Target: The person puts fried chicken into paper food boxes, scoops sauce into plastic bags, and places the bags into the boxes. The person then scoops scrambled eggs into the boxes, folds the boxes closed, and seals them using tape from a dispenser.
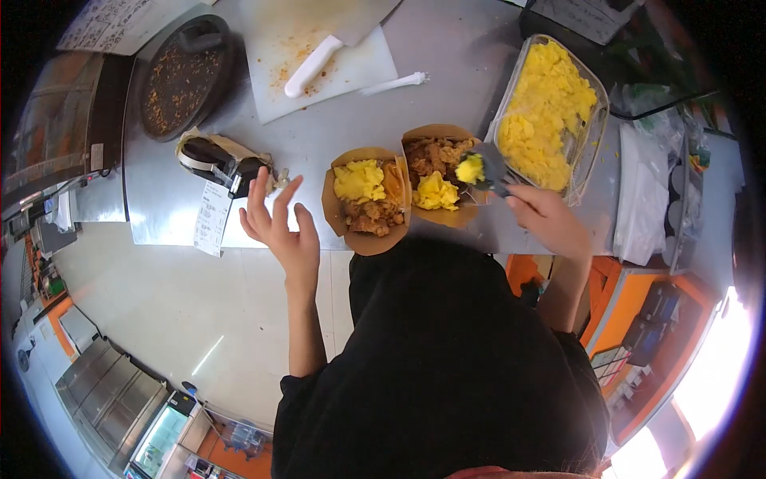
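My right hand is closed around a dark serving spoon, whose bowl carries some yellow scrambled egg above the right carton. That cardboard carton contains browned fried pieces and a mound of egg. Beside it on the left stands another open carton with egg, fried pieces and something orange. My left hand is raised left of the cartons, fingers spread and holding nothing. A clear tray of scrambled egg lies at the right.
A white cutting board bears a white-handled knife or cleaver. A white plastic utensil overlaps the board's edge. Farther left are a dark round pan, a black tape dispenser and a printed receipt. Plastic bags lie far right.
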### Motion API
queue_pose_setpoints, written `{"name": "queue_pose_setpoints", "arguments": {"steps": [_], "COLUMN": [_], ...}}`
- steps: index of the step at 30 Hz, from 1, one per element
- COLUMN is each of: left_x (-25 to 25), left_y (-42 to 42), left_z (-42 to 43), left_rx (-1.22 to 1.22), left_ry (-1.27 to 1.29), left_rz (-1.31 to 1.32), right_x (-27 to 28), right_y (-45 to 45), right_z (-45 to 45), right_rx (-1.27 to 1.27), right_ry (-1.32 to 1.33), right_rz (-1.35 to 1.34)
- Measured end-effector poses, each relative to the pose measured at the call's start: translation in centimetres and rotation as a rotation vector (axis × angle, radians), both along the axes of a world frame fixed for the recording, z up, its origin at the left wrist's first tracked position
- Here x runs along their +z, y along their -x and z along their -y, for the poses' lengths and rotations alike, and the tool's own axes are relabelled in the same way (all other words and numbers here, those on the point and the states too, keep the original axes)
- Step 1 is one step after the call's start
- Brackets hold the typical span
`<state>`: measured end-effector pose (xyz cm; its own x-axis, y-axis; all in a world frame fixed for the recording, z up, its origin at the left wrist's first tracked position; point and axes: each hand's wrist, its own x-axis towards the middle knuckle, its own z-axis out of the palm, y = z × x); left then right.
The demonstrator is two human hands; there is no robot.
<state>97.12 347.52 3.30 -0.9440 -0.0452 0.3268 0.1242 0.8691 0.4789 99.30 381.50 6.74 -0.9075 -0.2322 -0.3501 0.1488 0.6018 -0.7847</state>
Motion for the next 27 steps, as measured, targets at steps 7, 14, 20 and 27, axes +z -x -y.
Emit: {"name": "queue_pose_setpoints", "arguments": {"steps": [7,14,20,27], "left_x": [-2.9,-4.4,-6.6,-9.0], "left_y": [-1.2,-2.0,-3.9,-3.9], "left_z": [-0.3,-2.2,0.8,1.0], "left_rx": [-0.034,-0.149,-0.368,-0.498], "left_ry": [-0.804,-1.182,-1.048,-0.684], "left_rz": [0.466,0.659,0.804,0.901], "right_x": [0.8,-0.6,-0.7,0.4], "right_y": [-0.8,-1.6,-2.0,-3.2], "right_z": [6.3,6.0,4.2,-3.4], "right_rx": [0.255,0.208,0.077,-0.577], "right_ry": [-0.518,-0.486,-0.386,0.09], "right_rz": [-0.126,-0.242,-0.284,0.137]}}
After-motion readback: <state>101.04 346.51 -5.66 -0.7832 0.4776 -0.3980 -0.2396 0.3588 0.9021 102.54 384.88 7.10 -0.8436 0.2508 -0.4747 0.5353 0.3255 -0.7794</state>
